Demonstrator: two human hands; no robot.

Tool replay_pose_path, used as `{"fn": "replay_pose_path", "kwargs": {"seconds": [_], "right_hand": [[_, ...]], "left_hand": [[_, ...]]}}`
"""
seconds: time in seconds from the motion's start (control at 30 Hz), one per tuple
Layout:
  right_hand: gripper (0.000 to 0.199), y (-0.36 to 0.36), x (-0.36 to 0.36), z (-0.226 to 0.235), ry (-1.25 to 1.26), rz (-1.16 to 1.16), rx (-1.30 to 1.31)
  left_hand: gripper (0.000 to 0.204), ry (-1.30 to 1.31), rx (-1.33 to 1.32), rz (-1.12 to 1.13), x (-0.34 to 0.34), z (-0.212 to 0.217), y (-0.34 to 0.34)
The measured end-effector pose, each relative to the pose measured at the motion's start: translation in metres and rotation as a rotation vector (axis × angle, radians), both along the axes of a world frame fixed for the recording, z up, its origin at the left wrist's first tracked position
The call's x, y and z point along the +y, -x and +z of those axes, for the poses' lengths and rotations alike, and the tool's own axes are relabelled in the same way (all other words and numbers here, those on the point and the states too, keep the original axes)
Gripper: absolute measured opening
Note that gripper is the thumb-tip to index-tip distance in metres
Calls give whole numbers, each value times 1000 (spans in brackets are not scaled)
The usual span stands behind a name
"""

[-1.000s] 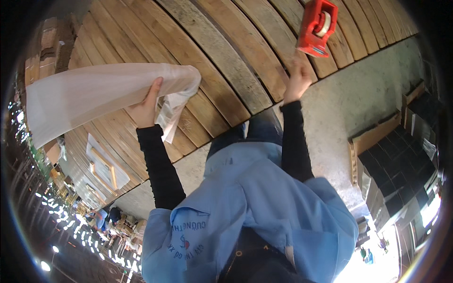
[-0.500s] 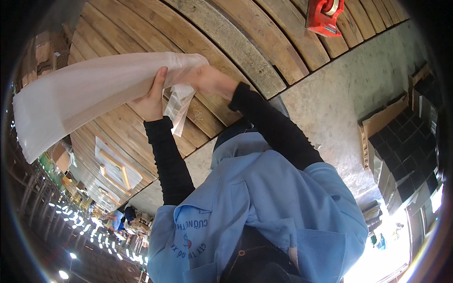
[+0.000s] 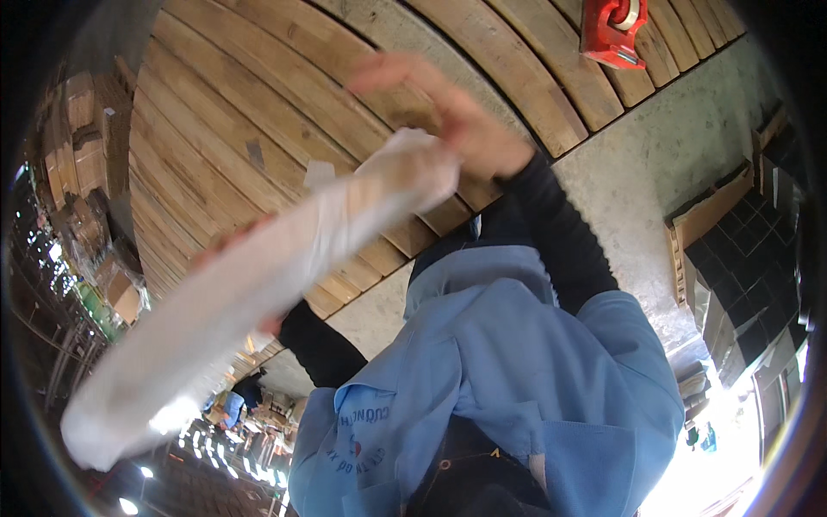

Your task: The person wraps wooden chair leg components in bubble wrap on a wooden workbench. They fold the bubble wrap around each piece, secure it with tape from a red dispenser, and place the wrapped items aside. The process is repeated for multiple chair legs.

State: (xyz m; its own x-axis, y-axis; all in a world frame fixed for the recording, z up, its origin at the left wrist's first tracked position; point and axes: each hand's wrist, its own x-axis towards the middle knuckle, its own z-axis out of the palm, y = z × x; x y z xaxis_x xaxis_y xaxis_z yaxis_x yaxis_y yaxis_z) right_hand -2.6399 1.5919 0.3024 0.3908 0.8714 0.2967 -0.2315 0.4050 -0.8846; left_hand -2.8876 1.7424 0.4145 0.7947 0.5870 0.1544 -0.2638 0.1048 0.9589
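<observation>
A long piece in whitish translucent wrapping (image 3: 258,276) slants across the left half of the view, blurred by motion, its near-left end big and close. My left hand (image 3: 270,325) grips it around the middle; most of that hand is hidden behind the wrapping, with only some fingertips and a bit near the wrist showing. At the upper right end of the piece is my right hand (image 3: 457,116), smeared by motion, its fingers stretched out and apart above the slats. Whether it still touches the wrapping there I cannot tell.
Under my hands lies a slatted wooden surface (image 3: 215,112). A red tape dispenser (image 3: 613,36) with a pale roll stands on it at the top right. Beyond the edge is concrete floor (image 3: 620,181). Stacked dark pieces (image 3: 741,258) stand at the right, cardboard boxes (image 3: 82,112) at the far left.
The wrapped piece has swung, its left end lower and its other end toward the right. My right hand has opened out and moved right. A loose strip of wrapping no longer hangs below.
</observation>
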Motion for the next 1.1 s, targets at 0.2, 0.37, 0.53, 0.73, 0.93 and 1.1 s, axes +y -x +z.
{"fn": "replay_pose_path", "kwargs": {"seconds": [0.2, 0.37, 0.53, 0.73, 0.93, 1.1], "right_hand": [[116, 15, 57, -4, -125, 1091, 182], [104, 48, 67, -17, -18, 1504, 279], [74, 72, 37, -52, 174, 1317, 79], [44, 111, 39, -53, 254, 1574, 106], [29, 100, 6, -47, 411, 913, 3], [31, 91, -20, -11, 395, 527, -77]], "left_hand": [[21, 348, -579, -690, 21, 54, -27], [19, 512, -716, -765, 23, 21, -33], [23, 591, -768, -908, 24, -19, -18], [17, 683, -712, -965, 8, -38, -10], [11, 788, -898, -611, 4, -46, 23], [27, 969, -1350, -124, 2, -50, 26]]}}
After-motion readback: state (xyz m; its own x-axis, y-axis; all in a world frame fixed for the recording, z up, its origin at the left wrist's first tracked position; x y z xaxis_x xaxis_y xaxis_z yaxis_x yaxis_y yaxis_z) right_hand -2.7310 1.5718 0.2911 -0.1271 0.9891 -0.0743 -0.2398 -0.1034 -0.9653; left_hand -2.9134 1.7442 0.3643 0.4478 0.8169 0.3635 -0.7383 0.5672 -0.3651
